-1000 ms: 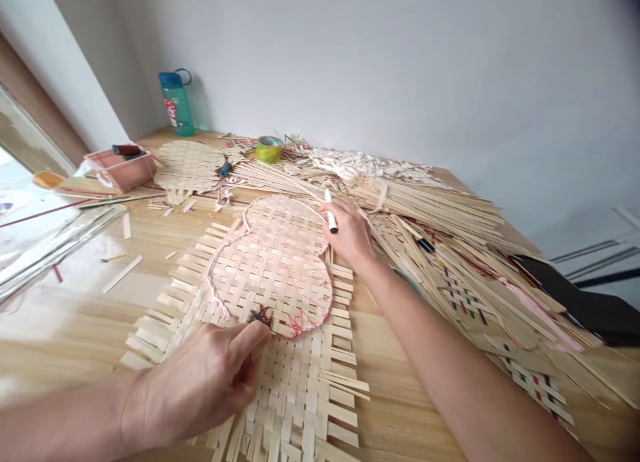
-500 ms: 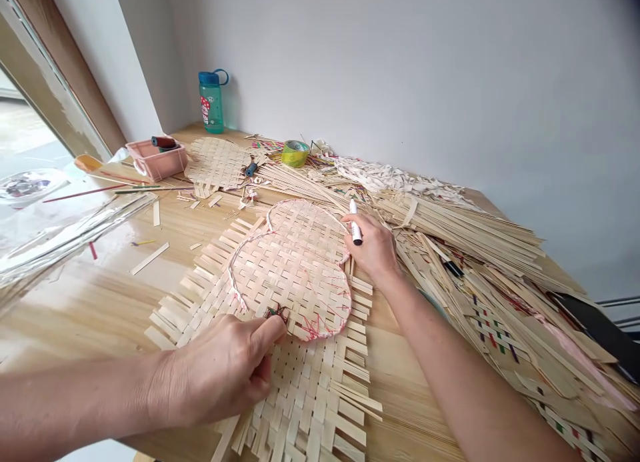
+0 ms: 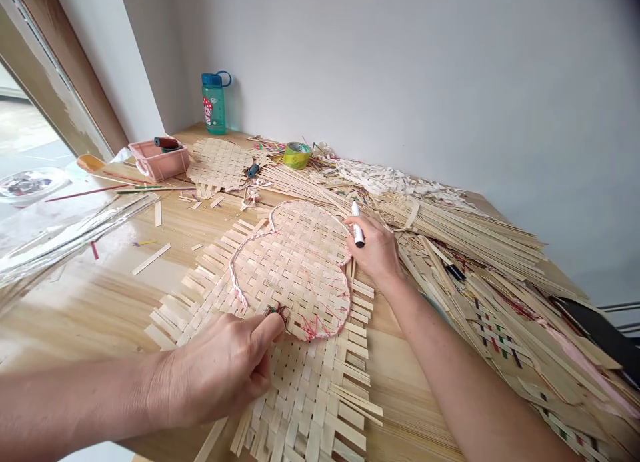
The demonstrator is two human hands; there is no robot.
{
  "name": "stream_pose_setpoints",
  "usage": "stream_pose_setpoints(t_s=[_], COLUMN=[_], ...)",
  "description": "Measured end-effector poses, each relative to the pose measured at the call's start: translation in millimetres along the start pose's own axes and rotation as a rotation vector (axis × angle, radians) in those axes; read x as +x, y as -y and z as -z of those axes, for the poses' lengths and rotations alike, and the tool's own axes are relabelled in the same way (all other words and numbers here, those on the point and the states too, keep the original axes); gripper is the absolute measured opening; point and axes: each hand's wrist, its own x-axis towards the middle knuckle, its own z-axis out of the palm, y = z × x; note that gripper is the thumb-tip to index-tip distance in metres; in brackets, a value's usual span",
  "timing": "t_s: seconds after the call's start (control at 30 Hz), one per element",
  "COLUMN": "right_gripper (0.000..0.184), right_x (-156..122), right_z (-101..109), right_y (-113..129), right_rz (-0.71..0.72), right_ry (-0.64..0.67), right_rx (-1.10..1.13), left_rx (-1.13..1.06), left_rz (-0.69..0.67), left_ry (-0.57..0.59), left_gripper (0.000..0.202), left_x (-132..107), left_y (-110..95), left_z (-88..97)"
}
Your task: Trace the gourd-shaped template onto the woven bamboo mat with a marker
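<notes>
On my feed, the right hand (image 3: pixel 379 250) is closed around one white marker (image 3: pixel 357 229), while the left hand (image 3: pixel 220 370) pinches one small dark tangle (image 3: pixel 276 312) on the one woven bamboo mat (image 3: pixel 295 275) at lower center.

The left hand (image 3: pixel 215 372) sits right at the small dark tangle (image 3: pixel 276 311), which is too small for me to read from here, and I can't tell whether the fingers have hold of it. The right hand (image 3: pixel 377 249) hides part of the marker (image 3: pixel 357 227). The woven mat (image 3: pixel 305 409) runs off the bottom of my view, and the left arm (image 3: pixel 75 395) and right arm (image 3: pixel 480 389) are cut off too. At the right edge, the black thing (image 3: pixel 595 335) is cropped — I can't say what it is. The dish (image 3: pixel 30 185) at far left is too blurred to make out what's in it.
</notes>
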Motion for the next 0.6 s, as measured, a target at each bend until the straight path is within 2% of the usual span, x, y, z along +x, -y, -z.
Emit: stream_pose_setpoints(t_s=[0.33, 0.5, 0.6], right_gripper=[0.032, 0.034, 0.032], right_x=[0, 0, 1], right_z=[0, 0, 2], right_y=[0, 1, 2], right_rz=[0.004, -0.017, -0.030], right_ry=[-0.003, 0.008, 0.027], right_rx=[0.013, 0.009, 0.004], left_rx=[0.087, 0.067, 0.045], left_rz=[0.035, 0.047, 0.017], left_ry=[0.078, 0.134, 0.089], left_gripper=[0.034, 0.021, 0.011], left_x=[0, 0, 5], left_y=[1, 0, 0], left_z=[-1.8, 3.4, 11.0])
